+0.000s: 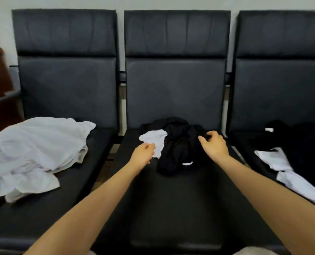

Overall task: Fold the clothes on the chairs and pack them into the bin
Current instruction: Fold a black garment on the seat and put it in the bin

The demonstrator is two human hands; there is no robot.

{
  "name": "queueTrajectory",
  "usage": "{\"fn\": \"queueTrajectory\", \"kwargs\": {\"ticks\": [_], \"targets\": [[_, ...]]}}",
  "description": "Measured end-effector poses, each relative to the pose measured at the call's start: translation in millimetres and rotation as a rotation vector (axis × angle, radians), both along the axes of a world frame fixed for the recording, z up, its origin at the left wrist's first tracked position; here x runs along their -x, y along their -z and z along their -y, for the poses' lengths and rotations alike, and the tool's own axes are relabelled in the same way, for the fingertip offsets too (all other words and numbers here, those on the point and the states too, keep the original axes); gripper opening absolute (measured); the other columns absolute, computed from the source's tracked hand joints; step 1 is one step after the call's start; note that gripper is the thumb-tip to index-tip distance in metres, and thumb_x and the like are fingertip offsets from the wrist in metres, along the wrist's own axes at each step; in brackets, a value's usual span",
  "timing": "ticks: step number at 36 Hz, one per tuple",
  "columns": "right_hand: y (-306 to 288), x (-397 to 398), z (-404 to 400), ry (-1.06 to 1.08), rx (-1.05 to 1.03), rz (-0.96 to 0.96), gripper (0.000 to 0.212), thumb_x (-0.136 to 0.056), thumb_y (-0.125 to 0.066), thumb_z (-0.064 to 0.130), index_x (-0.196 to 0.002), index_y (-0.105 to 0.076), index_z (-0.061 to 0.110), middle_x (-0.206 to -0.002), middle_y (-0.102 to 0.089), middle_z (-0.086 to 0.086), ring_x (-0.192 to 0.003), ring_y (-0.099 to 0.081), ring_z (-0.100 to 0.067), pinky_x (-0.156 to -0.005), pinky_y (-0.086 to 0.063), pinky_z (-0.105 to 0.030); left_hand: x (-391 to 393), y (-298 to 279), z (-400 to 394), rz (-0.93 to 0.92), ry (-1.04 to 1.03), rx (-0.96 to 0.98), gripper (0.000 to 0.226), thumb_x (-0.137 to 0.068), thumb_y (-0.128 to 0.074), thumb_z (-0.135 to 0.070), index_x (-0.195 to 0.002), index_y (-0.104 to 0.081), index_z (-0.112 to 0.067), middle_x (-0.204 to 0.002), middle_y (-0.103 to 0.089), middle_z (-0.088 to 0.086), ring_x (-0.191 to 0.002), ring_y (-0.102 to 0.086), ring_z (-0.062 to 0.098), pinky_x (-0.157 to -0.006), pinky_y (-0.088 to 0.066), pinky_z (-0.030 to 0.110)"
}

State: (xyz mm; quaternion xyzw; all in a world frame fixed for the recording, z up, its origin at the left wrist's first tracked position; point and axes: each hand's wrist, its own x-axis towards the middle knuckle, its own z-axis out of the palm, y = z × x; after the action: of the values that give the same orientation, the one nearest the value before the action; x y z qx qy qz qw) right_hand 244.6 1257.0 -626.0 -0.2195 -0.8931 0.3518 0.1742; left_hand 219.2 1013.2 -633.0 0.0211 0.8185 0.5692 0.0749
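Left hand (143,153) is curled at the lower edge of a small white cloth (155,139) and appears to pinch it; the blur leaves the exact grip uncertain. Right hand (214,143) hovers over the right side of a crumpled black garment (177,146), fingers bent and spread, thumb apart, holding nothing that can be seen. Both items lie heaped together at the back of the middle chair (173,208), the white cloth resting against the black garment's left side.

Assessment: the step in hand is the pick-up for folding; nothing in view looks folded yet. The next move likely calls for separating the white cloth from the black garment, then spreading one flat on the bare front of the seat.

Surroundings: a white shirt (35,153) lies bunched on the left chair (42,214). The right chair (282,70) carries a black pile (304,146) with a white piece (282,168) draped at its front. The bin is not in view, so its position cannot be stated. Nothing blocks either hand.
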Motion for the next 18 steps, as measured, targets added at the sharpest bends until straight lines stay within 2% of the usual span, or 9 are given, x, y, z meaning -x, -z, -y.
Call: {"fn": "queueTrajectory", "kwargs": {"ticks": [2, 3, 5, 7, 9, 12, 13, 16, 18], "targets": [[3.9, 12.1, -9.1, -0.036, 0.077, 0.045, 0.068, -0.086, -0.06, 0.055, -0.139, -0.044, 0.016, -0.129, -0.051, -0.012, -0.118, -0.053, -0.031, -0.096, -0.046, -0.039, 7.2, 13.2, -14.7, -0.029, 0.04, 0.081, 0.028, -0.096, -0.049, -0.04, -0.082, -0.06, -0.018, -0.081, -0.06, -0.001, -0.076, -0.055, 0.016, -0.079, -0.049, 0.033], [7.5, 17.7, -12.7, -0.071, 0.123, 0.072, 0.069, -0.084, -0.061, 0.058, -0.138, -0.045, 0.018, -0.126, -0.053, -0.01, -0.113, -0.056, -0.028, -0.093, -0.048, -0.037, 9.9, 19.9, -21.7, -0.044, 0.063, 0.129, 0.029, -0.094, -0.052, -0.046, -0.086, -0.062, -0.019, -0.083, -0.061, -0.004, -0.082, -0.057, 0.016, -0.082, -0.048, 0.033], [13.6, 23.5, -13.6, -0.165, 0.195, 0.133, 0.054, -0.086, -0.061, 0.056, -0.125, -0.056, 0.019, -0.11, -0.06, -0.002, -0.096, -0.059, -0.019, -0.077, -0.047, -0.028, 10.8, 31.4, -32.4, -0.104, 0.094, 0.247, 0.029, -0.09, -0.057, -0.049, -0.096, -0.063, -0.021, -0.088, -0.063, -0.006, -0.088, -0.06, 0.014, -0.079, -0.047, 0.03], [20.2, 26.4, -10.4, -0.264, 0.243, 0.154, 0.034, -0.092, -0.06, 0.043, -0.105, -0.066, 0.013, -0.094, -0.063, 0.002, -0.083, -0.058, -0.012, -0.068, -0.043, -0.024, 12.3, 39.8, -37.8, -0.2, 0.129, 0.344, 0.017, -0.091, -0.059, -0.041, -0.085, -0.06, -0.024, -0.078, -0.062, -0.004, -0.076, -0.059, 0.013, -0.074, -0.047, 0.033], [23.6, 26.2, -6.6, -0.31, 0.295, 0.096, 0.029, -0.095, -0.059, 0.032, -0.092, -0.067, 0.004, -0.082, -0.061, -0.002, -0.076, -0.057, -0.013, -0.065, -0.043, -0.022, 12.9, 42.1, -37.9, -0.246, 0.155, 0.336, 0.022, -0.093, -0.057, -0.032, -0.072, -0.053, -0.026, -0.063, -0.053, -0.006, -0.062, -0.049, 0.01, -0.067, -0.045, 0.033], [17.7, 19.3, -5.2, -0.308, 0.414, 0.028, 0.027, -0.097, -0.056, 0.024, -0.074, -0.058, 0.011, -0.07, -0.053, 0.001, -0.065, -0.05, -0.009, -0.052, -0.038, -0.013, 12.3, 32.0, -34.3, -0.202, 0.071, 0.053, 0.02, -0.094, -0.055, -0.025, -0.076, -0.055, -0.016, -0.065, -0.046, -0.009, -0.065, -0.042, 0.008, -0.065, -0.037, 0.024], [13.6, 16.8, -6.1, -0.302, 0.468, -0.005, 0.026, -0.097, -0.056, 0.024, -0.073, -0.056, 0.014, -0.07, -0.054, 0.001, -0.066, -0.051, -0.009, -0.053, -0.038, -0.012, 12.6, 24.5, -32.1, -0.197, 0.024, -0.04, 0.02, -0.095, -0.053, -0.024, -0.077, -0.056, -0.014, -0.069, -0.047, -0.008, -0.067, -0.043, 0.008, -0.066, -0.037, 0.023], [-14.4, 4.2, -6.6, -0.254, 0.66, -0.17, 0.022, -0.097, -0.057, 0.024, -0.08, -0.065, 0.013, -0.079, -0.066, 0.003, -0.077, -0.06, -0.01, -0.066, -0.046, -0.018, 15.3, -10.0, -26.3, -0.209, -0.093, -0.265, 0.022, -0.096, -0.049, -0.022, -0.076, -0.057, -0.019, -0.085, -0.055, -0.002, -0.078, -0.05, 0.009, -0.074, -0.042, 0.026], [-43.7, -3.6, -7.4, -0.209, 0.758, -0.271, 0.022, -0.098, -0.056, 0.024, -0.078, -0.066, 0.019, -0.076, -0.067, 0.009, -0.074, -0.062, -0.006, -0.062, -0.046, -0.016, 16.7, -41.7, -24.4, -0.215, -0.144, -0.397, 0.017, -0.096, -0.046, -0.021, -0.082, -0.055, -0.017, -0.088, -0.053, -0.001, -0.082, -0.048, 0.012, -0.079, -0.041, 0.029]]}}
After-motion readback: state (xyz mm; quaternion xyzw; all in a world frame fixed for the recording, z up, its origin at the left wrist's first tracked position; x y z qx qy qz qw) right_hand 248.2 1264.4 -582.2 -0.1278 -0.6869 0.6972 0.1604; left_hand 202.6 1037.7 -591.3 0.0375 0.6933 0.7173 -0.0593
